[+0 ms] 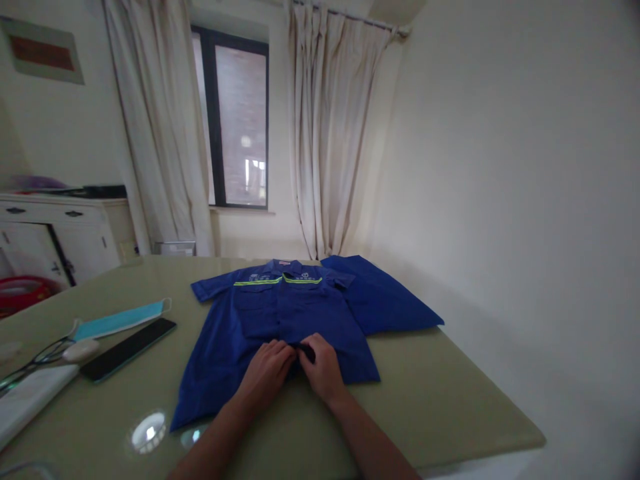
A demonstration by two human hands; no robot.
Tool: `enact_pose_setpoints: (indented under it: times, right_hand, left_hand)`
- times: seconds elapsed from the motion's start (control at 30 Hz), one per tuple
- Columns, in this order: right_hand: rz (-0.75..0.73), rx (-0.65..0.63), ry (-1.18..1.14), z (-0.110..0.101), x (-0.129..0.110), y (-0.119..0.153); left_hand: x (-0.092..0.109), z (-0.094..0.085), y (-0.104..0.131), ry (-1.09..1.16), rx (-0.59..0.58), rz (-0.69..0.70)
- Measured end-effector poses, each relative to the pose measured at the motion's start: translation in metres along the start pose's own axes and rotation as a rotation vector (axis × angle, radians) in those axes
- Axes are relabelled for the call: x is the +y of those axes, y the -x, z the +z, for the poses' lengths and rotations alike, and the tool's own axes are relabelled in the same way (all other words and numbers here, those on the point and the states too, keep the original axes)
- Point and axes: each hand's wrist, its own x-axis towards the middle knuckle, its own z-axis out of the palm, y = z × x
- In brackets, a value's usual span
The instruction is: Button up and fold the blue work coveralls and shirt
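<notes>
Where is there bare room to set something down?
The largest bare patch of table lies between the right arm, shirt, blue cloth and right edge. A narrower one separates phone from shirt. Crowded: left side, with mask, glasses and phone; shirt's lower front, under left hand and right hand.

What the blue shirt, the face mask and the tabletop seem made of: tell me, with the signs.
Blue shirt: matte cloth, perhaps a cotton blend, judging by its soft folds. Face mask: dull, probably nonwoven fabric, since it looks thin and flat. Tabletop: smooth and glossy, possibly glass or lacquer, since it mirrors bright light.
</notes>
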Motion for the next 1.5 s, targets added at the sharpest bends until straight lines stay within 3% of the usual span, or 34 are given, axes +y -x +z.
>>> enact_pose_setpoints:
  times: [0.23,0.4,0.53,0.73,0.93,1.07,1.27,1.5]
  right_hand:
    - [-0.067,0.084,-0.057,0.0,-0.001,0.003]
    - [-0.087,0.051,-0.08,0.002,0.004,0.003]
    - [-0.112,0.009,-0.063,-0.001,0.002,0.005]
    - [-0.133,0.002,-0.006,0.0,0.0,0.007]
    - [-0.146,0.001,-0.025,-0.001,-0.001,0.007]
    - [-0.141,-0.016,-0.108,-0.005,-0.005,0.007]
    - [0.006,-0.044,-0.221,-0.001,0.0,0.004]
    - [-0.108,-0.037,0.136,0.004,-0.001,0.009]
  left_hand:
    - [-0.013,0.01,0.001,0.273,0.19,-0.034]
    - [-0.023,0.02,0.001,0.366,0.203,-0.056]
    - [-0.022,0.017,0.001,0.396,0.2,-0.092]
    - [-0.02,0.015,0.0,0.421,0.179,-0.031]
    - [-0.021,0.018,0.001,0.48,0.244,-0.132]
    - [-0.02,0.011,0.001,0.498,0.205,-0.095]
    - [-0.02,0.008,0.0,0.607,0.128,-0.154]
    - [-0.016,0.006,0.0,0.717,0.077,-0.205]
